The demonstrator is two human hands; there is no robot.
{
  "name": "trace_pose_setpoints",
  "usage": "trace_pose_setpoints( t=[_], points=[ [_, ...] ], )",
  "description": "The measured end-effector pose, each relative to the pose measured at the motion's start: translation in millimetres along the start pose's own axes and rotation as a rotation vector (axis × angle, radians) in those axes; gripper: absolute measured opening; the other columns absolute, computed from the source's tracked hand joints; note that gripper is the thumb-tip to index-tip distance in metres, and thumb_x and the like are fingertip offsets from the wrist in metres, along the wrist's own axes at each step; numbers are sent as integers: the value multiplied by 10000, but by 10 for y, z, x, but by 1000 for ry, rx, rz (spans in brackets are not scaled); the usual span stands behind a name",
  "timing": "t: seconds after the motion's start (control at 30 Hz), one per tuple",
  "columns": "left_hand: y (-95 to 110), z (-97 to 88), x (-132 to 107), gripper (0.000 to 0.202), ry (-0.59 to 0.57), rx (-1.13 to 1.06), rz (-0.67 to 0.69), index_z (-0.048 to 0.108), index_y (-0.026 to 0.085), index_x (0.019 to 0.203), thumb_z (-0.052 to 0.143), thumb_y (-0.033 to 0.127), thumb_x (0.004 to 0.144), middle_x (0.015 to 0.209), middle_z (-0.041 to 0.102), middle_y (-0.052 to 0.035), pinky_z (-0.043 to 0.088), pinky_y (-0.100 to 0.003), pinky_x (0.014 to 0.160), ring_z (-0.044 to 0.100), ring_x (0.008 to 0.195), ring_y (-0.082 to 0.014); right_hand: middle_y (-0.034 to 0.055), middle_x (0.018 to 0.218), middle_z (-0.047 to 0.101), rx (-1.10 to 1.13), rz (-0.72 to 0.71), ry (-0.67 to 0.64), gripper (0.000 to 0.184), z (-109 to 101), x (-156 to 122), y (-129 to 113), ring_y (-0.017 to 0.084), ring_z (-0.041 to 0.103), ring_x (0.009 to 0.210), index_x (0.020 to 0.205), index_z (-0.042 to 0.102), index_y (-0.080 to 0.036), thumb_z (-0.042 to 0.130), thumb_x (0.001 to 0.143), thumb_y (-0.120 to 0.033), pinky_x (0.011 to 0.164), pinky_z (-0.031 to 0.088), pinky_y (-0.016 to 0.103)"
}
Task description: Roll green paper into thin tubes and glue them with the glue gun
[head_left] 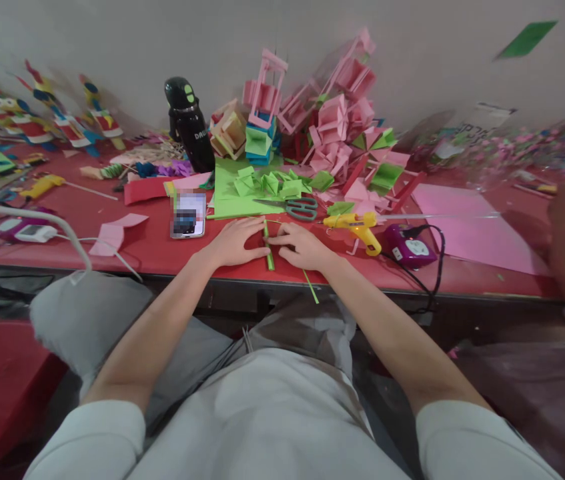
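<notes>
Green, slim paper strip (270, 261) touches left hand (235, 242) and right hand (306, 247), fingers parted.

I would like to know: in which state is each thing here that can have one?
Folded green strip: lying down, touched by both hands
Left hand: open, beside the strip
Right hand: forefinger extended onto the strip
Phone: face up, screen lit
Black bottle: standing, closed
Scissors: lying down; blade opening unclear
Purple power block: cable plugged in
</notes>
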State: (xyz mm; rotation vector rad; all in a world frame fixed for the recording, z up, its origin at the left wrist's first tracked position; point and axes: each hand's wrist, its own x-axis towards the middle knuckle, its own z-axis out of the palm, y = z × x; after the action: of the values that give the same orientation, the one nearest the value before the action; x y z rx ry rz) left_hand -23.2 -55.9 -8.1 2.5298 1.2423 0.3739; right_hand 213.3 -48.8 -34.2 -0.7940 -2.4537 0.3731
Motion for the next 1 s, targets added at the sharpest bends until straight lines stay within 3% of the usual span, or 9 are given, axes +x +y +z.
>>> trace_pose_setpoints(
  t=[0.17, 0.37, 0.6, 0.87, 1.0],
  points=[
    [4, 37, 11, 838, -3, 21, -8, 411, 217, 1522, 444, 751, 877, 1608, 358, -70, 212, -491, 1231, 303, 1496, -281, 76, 935, 602, 63, 30, 42, 381, 3, -8, 10, 210, 571, 880, 1154, 750, -203, 522, 854, -144, 887, 483, 410],
    [13, 71, 18, 818, -12, 34, -24, 380, 250, 1535, 406, 753, 890, 1620, 340, -48, 176, -505, 1238, 285, 1503, -275, 43, 902, 602, 170, 130, 222, 387, -33, -21, -14, 153, 570, 743, 1130, 745, -184, 515, 826, -117, 755, 487, 332],
    [56, 78, 23, 825, -23, 53, -40, 355, 262, 1546, 414, 754, 886, 1624, 329, -41, 148, -552, 1236, 286, 1501, -285, 33, 833, 616, 166, 187, 335, 333, -35, 5, -31, 158, 566, 719, 1010, 763, -186, 529, 789, -100, 717, 475, 324],
    [81, 86, 20, 770, -23, 71, -47, 367, 290, 1537, 392, 728, 906, 1621, 337, -25, 118, -556, 1239, 281, 1503, -276, 33, 827, 623, 160, 214, 353, 305, -40, 18, -35, 156, 565, 705, 980, 760, -180, 545, 780, -99, 697, 463, 319],
    [101, 78, 11, 838, -26, 71, -48, 352, 290, 1543, 404, 782, 867, 1627, 325, -29, 106, -554, 1241, 266, 1508, -285, 34, 833, 631, 164, 211, 358, 294, -43, 18, -36, 158, 570, 713, 968, 760, -181, 546, 783, -101, 700, 463, 319]
  ],
)
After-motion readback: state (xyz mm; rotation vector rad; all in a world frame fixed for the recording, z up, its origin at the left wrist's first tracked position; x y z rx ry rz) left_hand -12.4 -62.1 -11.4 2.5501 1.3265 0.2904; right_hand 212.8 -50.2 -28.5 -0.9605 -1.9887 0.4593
